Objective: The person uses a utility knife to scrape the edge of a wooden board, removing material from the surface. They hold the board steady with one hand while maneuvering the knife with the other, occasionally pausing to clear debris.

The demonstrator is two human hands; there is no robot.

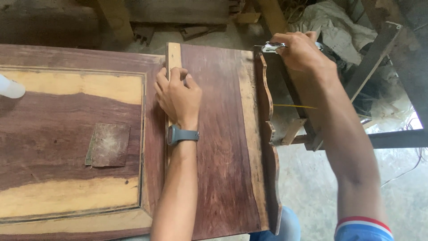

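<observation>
My left hand (178,96) presses flat on a narrow pale wooden strip (173,54) that lies lengthwise on a dark reddish wooden panel (223,147). A grey watch is on that wrist. My right hand (299,51) is at the panel's far right corner, closed on a small metal tool (273,46), apparently a tape measure. A thin yellow line (294,106), apparently its tape, runs under my forearm. The panel's right edge (271,134) is cut in a scalloped curve.
A worn square of sandpaper (109,145) lies on the panel's inset area with pale streaks. A white object (10,87) sits at the left edge. Wooden offcuts, sacking (334,27) and a dark frame (379,53) stand beyond; concrete floor is at the right.
</observation>
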